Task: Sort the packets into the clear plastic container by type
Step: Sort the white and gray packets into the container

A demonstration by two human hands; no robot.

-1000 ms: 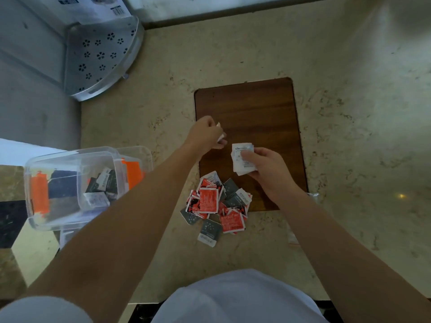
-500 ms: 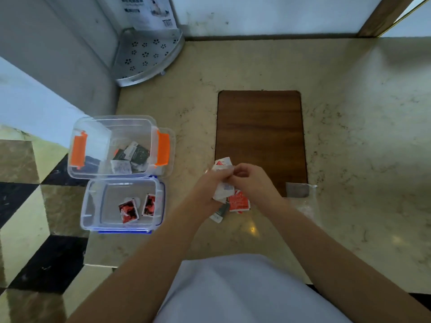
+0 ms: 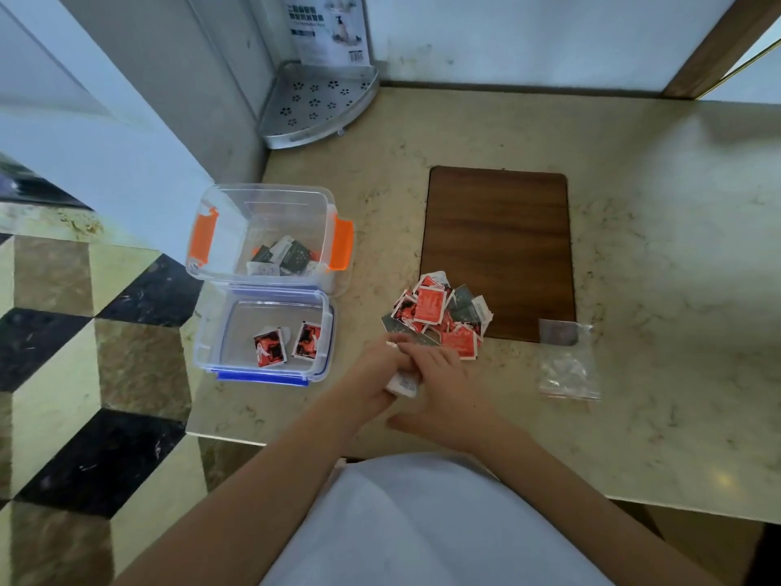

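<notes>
A pile of red and grey packets (image 3: pixel 441 317) lies at the near left corner of a brown wooden board (image 3: pixel 498 243). Left of it stand two clear plastic containers: one with orange clips (image 3: pixel 203 234) holding grey and white packets, and a nearer one with blue clips (image 3: pixel 211 332) holding two red packets (image 3: pixel 287 346). My left hand (image 3: pixel 376 374) and my right hand (image 3: pixel 443 387) meet just below the pile. Together they grip white packets (image 3: pixel 403 382), mostly hidden between my fingers.
An empty clear plastic bag (image 3: pixel 568 365) lies right of the pile. A perforated metal corner shelf (image 3: pixel 317 103) stands at the back by the wall. The marble counter's edge runs close to the containers on the left, with tiled floor beyond.
The view has shifted right and back. My hands have come down off the pile toward me, still holding white packets, and the pile now shows fully.
</notes>
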